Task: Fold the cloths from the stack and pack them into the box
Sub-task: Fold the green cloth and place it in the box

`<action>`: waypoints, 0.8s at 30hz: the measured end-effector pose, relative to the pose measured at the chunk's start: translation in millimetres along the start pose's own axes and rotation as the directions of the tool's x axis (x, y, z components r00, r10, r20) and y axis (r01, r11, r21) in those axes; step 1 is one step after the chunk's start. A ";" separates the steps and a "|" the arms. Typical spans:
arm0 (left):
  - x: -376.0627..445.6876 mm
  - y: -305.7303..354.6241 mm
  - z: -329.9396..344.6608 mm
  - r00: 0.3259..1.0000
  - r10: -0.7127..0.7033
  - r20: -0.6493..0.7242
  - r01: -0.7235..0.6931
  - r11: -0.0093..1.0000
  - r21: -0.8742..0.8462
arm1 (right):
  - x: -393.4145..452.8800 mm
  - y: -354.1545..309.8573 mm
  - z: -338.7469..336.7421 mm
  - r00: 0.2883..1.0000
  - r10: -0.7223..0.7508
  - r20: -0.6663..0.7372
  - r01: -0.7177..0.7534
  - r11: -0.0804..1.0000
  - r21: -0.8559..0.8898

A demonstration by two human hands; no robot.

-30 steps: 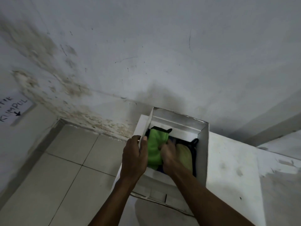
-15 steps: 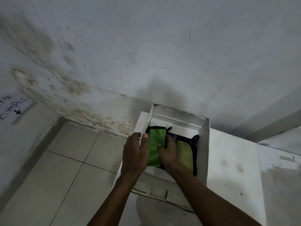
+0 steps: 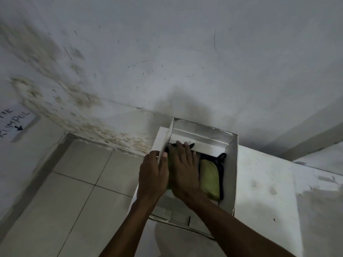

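White counter [image 3: 259,182] carries box [image 3: 232,164]. Right hand [image 3: 182,171] presses flat on green cloth [image 3: 169,186]; left hand [image 3: 152,175], at its 9 o'clock, grips the box wall.

The box [image 3: 231,175] is plain white card, inside and out. In it lies a yellow-green cloth [image 3: 208,178] edged in black, and beside it a brighter green cloth [image 3: 169,164], mostly covered. The counter [image 3: 269,191] is white with grey smudges. The wall [image 3: 167,62] is off-white, blotched with brown stains. The floor tiles [image 3: 74,191] are pale beige with dark joints.
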State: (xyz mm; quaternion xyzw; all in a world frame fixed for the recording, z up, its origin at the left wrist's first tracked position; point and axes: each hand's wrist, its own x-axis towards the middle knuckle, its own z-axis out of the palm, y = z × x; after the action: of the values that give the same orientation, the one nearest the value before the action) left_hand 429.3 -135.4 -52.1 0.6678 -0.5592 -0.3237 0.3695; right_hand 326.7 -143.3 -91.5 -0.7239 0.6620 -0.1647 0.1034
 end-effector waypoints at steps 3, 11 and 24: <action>-0.2 -0.1 -0.8 1.000 0.013 -0.010 -0.013 1.000 0.000 | -1.0 7.1 16.4 0.982 0.032 0.184 -0.025 0.999 -0.039; -0.3 -5.3 0.7 1.000 0.025 -0.011 -0.025 1.000 -0.001 | -8.8 12.0 42.1 0.961 0.152 0.229 -0.128 0.985 -0.117; -0.8 -3.2 -0.8 0.999 0.040 -0.015 -0.039 0.998 0.053 | 4.8 12.3 22.7 0.877 0.151 0.456 -0.114 0.988 -0.107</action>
State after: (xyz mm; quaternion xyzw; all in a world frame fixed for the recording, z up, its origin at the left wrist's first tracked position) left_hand 431.5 -134.1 -54.4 0.6686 -0.5777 -0.2963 0.3627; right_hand 324.2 -150.9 -116.6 -0.6986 0.6719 0.0457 0.2415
